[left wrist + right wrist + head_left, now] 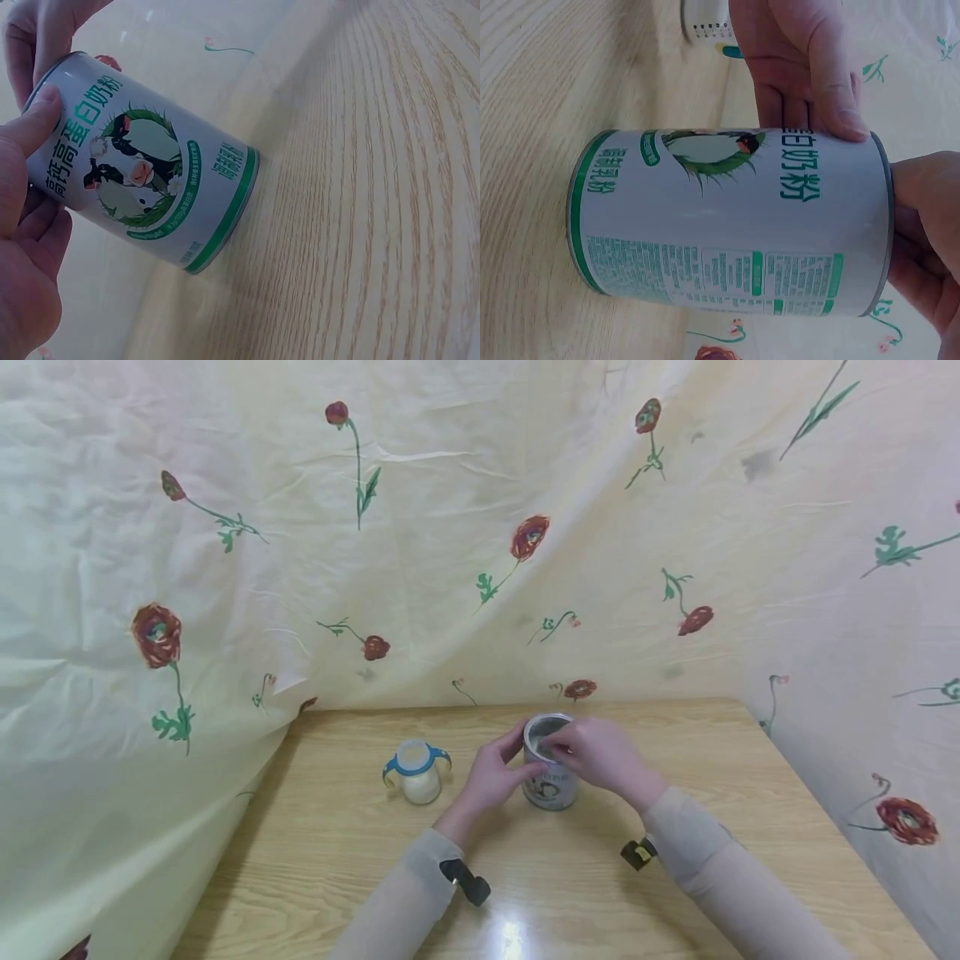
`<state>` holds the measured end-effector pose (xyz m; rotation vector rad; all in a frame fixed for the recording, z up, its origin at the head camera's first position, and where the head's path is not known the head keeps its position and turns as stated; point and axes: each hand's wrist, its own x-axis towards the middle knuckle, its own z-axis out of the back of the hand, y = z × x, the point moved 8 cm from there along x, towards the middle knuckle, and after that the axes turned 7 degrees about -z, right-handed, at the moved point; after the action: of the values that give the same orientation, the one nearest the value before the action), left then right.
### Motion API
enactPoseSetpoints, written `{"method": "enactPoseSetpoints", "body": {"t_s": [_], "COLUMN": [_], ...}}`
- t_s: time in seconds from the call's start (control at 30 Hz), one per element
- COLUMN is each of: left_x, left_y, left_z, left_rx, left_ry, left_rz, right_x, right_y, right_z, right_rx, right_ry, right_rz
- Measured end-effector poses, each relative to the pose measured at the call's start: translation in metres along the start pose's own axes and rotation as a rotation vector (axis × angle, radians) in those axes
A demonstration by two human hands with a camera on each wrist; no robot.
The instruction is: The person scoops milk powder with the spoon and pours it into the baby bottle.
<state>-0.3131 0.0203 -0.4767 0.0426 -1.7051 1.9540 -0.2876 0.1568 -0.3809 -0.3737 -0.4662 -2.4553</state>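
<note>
A milk powder can [551,787], white with green print and a cow picture, stands upright on the wooden table with its top uncovered. Near its rim, my left hand [495,774] grips the can's side, the thumb across the front and the fingers around the far side. My right hand [600,752] is bent over the rim, its fingertips reaching down into the opening. Whether those fingers pinch anything is hidden by the can wall in the right wrist view. Left of the hands stands a baby bottle [422,785] with a blue collar and two handles.
The wooden table [337,860] reaches back to a cream cloth [450,568] with red flowers, which hangs behind and along both sides. Both forearms wear light sleeves with a dark wrist camera strapped on each.
</note>
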Motion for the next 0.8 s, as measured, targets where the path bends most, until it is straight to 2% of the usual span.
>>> {"method": "enactPoseSetpoints", "body": {"t_s": [0.2,0.47,0.67,0.8], "left_x": [0.000,0.001,0.000,-0.002], "left_y": [0.001,0.003,0.000,0.000], "left_z": [-0.001,-0.003,-0.002,-0.001], "left_rx": [0.018,0.019,0.010,0.024], "left_ry": [0.003,0.005,-0.008,-0.004], "left_rz": [-0.002,0.002,0.013,0.041], "right_x": [0.004,-0.001,-0.016,-0.034], "right_y": [-0.014,-0.034,-0.061,-0.078], "right_z": [-0.009,-0.007,-0.003,0.001], "right_rx": [0.171,0.410,0.583,0.676], "right_ry": [0.130,0.159,0.075,-0.040], "right_rz": [-0.140,-0.336,-0.564,-0.689]}}
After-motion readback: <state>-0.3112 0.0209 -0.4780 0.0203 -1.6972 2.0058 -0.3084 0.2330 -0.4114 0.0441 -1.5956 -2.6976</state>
